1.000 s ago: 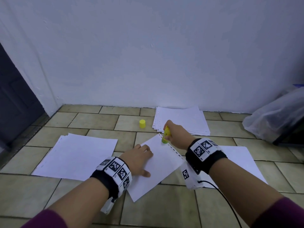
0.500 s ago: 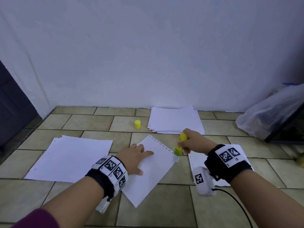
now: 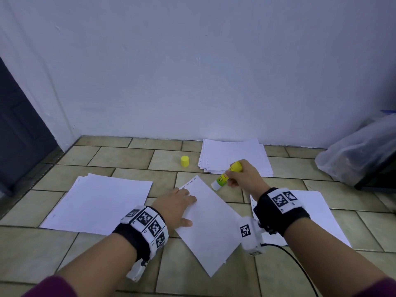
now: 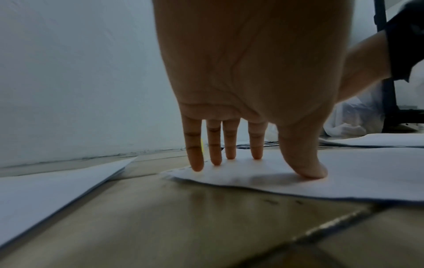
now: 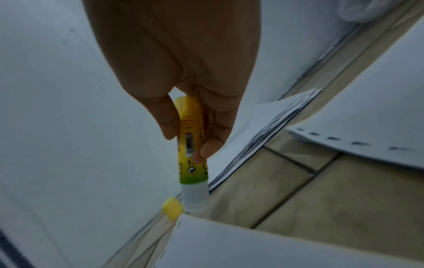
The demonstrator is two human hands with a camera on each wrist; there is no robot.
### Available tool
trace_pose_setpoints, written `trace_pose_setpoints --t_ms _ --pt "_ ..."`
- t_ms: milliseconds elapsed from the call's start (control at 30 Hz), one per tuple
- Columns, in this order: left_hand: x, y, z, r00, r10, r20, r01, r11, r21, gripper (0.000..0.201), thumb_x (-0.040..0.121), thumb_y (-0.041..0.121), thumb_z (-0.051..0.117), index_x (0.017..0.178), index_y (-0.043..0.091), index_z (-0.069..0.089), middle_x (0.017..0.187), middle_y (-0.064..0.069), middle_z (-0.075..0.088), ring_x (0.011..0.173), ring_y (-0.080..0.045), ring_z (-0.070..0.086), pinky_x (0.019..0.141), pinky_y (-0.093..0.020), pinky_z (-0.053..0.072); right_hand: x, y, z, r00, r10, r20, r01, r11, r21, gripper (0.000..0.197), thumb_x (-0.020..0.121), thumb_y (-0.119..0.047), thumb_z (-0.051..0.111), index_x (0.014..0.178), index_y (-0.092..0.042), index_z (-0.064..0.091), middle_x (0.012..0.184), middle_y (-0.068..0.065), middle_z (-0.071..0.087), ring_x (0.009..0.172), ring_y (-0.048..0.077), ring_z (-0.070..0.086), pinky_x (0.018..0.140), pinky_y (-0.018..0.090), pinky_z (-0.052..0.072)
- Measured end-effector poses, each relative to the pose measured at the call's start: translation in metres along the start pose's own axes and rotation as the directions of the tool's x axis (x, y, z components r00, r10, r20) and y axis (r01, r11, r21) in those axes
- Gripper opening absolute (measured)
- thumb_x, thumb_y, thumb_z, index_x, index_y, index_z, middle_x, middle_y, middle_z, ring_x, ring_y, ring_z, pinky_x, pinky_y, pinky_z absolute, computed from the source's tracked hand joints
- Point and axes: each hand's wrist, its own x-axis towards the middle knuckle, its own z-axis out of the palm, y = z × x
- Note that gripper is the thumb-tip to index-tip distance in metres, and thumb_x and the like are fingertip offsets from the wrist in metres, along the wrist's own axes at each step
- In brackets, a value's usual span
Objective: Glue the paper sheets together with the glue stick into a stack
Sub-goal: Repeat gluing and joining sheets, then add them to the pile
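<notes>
Now the left hand [image 3: 175,205] lies flat, its straight fingers [image 4: 195,159] and thumb pressing the sheet [image 3: 211,224] to the floor. Just past that sheet's far corner, the right hand [image 3: 244,179] pinches the uncapped glue stick [image 3: 227,175], tip angled down, above the tiles.

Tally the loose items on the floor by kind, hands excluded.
Paper piles or sheets: 4: left pile, far pile, sheet under the left hand, sheet under the right forearm
Glue stick: 1, held in the right hand
Yellow cap: 1
Plastic bag: 1
Total: 7
</notes>
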Motion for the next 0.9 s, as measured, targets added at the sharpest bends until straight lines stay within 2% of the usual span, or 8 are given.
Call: trace_pose_setpoints --t_ms 100,167,233,300,467,633,767,900 --pt "0.0 -0.002 0.003 1.0 0.0 -0.009 0.0 0.999 -0.037 0.068 0.09 0.047 0.057 0.148 0.027 0.026 0.153 0.002 0.022 0.139 -0.018 0.02 0.108 -0.036 0.035 0.002 -0.004 0.019 0.995 -0.095 0.033 0.099 0.98 -0.173 0.019 0.089 -0.01 0.061 0.1 -0.008 0.046 0.085 0.01 0.06 0.065 0.022 0.058 0.068 0.034 0.051" --pt "0.0 -0.002 0.004 1.0 -0.005 -0.001 0.005 0.999 -0.034 0.068 0.091 0.046 0.057 0.148 0.027 0.026 0.153 0.0 0.022 0.138 -0.021 0.022 0.108 -0.038 0.035 0.004 -0.007 0.032 0.987 -0.138 0.088 0.158 0.94 -0.301 0.021 0.09 -0.014 0.061 0.103 -0.011 0.045 0.094 0.014 0.061 0.079 0.028 0.06 0.077 0.038 0.05" --pt "0.0 -0.001 0.003 1.0 -0.008 0.009 0.008 1.0 -0.012 0.067 0.091 0.046 0.056 0.148 0.025 0.027 0.152 -0.001 0.025 0.137 -0.024 0.024 0.107 -0.04 0.036 0.007 -0.01 0.044 0.976 -0.163 0.144 0.206 0.905 -0.372 0.023 0.09 -0.013 0.06 0.109 -0.01 0.046 0.099 0.016 0.061 0.087 0.03 0.06 0.074 0.034 0.049" --pt "0.0 0.0 0.002 1.0 -0.007 0.015 0.007 1.0 0.005 0.067 0.091 0.045 0.056 0.148 0.024 0.026 0.151 -0.002 0.026 0.135 -0.025 0.026 0.107 -0.041 0.036 0.008 -0.014 0.052 0.964 -0.184 0.192 0.251 0.869 -0.427 0.026 0.092 -0.012 0.058 0.115 -0.007 0.046 0.101 0.016 0.059 0.085 0.028 0.055 0.064 0.029 0.042" --pt "0.0 -0.001 0.006 1.0 -0.014 0.009 0.014 1.0 0.021 0.067 0.092 0.046 0.053 0.149 0.025 0.023 0.154 -0.002 0.021 0.136 -0.025 0.025 0.107 -0.04 0.035 0.005 -0.022 0.046 0.934 -0.171 0.312 0.33 0.746 -0.579 0.03 0.093 -0.01 0.055 0.121 -0.005 0.044 0.111 0.019 0.059 0.097 0.031 0.054 0.072 0.029 0.04" --pt "0.003 -0.004 0.004 1.0 -0.001 0.018 0.0 1.0 0.008 0.069 0.091 0.048 0.055 0.149 0.026 0.025 0.152 -0.002 0.024 0.136 -0.025 0.026 0.109 -0.039 0.033 -0.017 -0.022 0.016 0.891 -0.104 0.442 0.408 0.61 -0.68 0.028 0.092 -0.011 0.057 0.118 -0.008 0.045 0.107 0.013 0.058 0.087 0.023 0.049 0.072 0.031 0.04" --pt "0.005 -0.008 0.003 1.0 0.016 0.016 -0.015 1.0 -0.023 0.069 0.089 0.048 0.059 0.148 0.028 0.029 0.15 -0.001 0.027 0.135 -0.022 0.027 0.111 -0.036 0.03 -0.036 -0.011 -0.015 0.879 -0.052 0.475 0.41 0.591 -0.695 0.022 0.091 -0.014 0.06 0.109 -0.015 0.047 0.093 0.0 0.054 0.079 0.015 0.048 0.063 0.022 0.037" --pt "0.006 -0.01 0.001 1.0 0.001 0.015 0.0 0.998 -0.066 0.06 0.093 0.042 0.056 0.147 0.031 0.031 0.15 0.003 0.027 0.136 -0.018 0.025 0.11 -0.035 0.032 -0.051 -0.006 -0.039 0.87 0.018 0.493 0.394 0.574 -0.718 0.023 0.091 -0.018 0.061 0.109 -0.018 0.047 0.094 0.002 0.056 0.079 0.018 0.051 0.064 0.023 0.041"
